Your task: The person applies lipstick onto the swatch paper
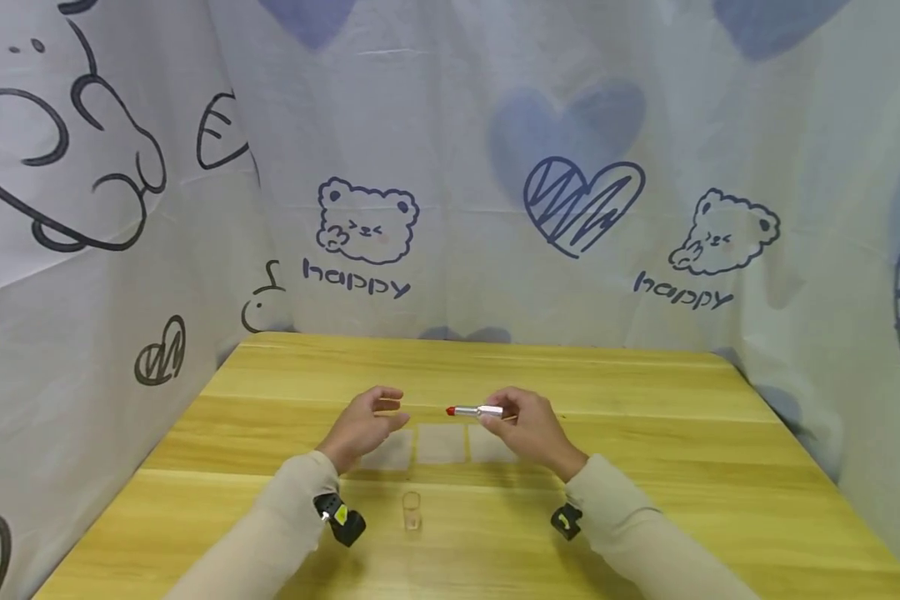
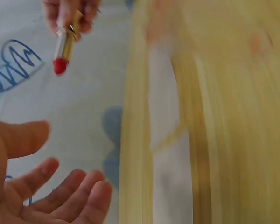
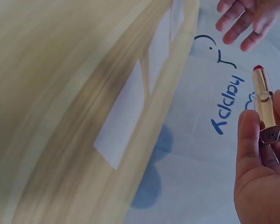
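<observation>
My right hand (image 1: 532, 425) pinches a lipstick (image 1: 476, 412) between thumb and fingers above the table. Its bullet (image 2: 60, 66) is bare and red, pointing toward my left hand, and the metallic tube (image 3: 265, 109) looks silver to gold. Facing it across a gap, my left hand (image 1: 363, 427) holds nothing, its fingers (image 2: 79, 196) spread and relaxed. On the table nearer to me, a small clear cap-like piece (image 1: 412, 511) stands between the forearms.
Three white paper squares lie in a row on the wooden table (image 1: 615, 383), the middle square (image 1: 441, 443) below the gap between the hands. A printed white curtain (image 1: 450, 250) closes off the back and both sides. Each wrist wears a black camera, the left camera (image 1: 342, 521) lower down.
</observation>
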`<state>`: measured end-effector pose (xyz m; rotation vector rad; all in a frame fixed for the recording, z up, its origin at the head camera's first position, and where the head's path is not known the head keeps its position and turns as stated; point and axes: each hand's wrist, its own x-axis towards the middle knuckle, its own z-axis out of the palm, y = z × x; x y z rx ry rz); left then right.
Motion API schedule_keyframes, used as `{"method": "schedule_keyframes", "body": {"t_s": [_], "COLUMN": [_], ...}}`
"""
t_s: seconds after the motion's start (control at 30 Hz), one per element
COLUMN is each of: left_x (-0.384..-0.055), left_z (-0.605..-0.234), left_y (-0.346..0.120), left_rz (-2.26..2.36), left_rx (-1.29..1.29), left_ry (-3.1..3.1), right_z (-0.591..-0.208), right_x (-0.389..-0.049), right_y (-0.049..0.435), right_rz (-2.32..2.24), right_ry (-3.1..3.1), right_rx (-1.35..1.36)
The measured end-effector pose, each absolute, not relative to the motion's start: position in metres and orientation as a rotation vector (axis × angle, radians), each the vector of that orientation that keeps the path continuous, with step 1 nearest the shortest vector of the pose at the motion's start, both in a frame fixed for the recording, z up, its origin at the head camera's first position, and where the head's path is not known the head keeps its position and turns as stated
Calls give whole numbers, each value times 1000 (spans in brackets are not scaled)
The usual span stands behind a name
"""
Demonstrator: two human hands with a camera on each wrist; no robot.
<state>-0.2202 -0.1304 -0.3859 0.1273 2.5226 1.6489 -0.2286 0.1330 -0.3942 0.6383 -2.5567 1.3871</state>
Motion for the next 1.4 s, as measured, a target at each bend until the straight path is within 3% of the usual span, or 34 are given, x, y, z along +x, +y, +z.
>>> {"method": "schedule_keyframes", "body": {"t_s": [0.27, 0.47, 1.4], "left_x": [-230, -242, -262], "left_z": [-397, -416, -415], "left_y": [-152, -166, -169], "left_rz": [963, 662, 373], "left_rx": [432, 502, 612], "left_ry": [2847, 2911, 2915], "right_z": [-404, -412, -424], "right_x": [-237, -244, -265], "right_y": [122, 110, 49], "right_rz": [1365, 1383, 1194], "right_ry": [-2601, -2634, -2705], "right_rx": [667, 727, 854]}}
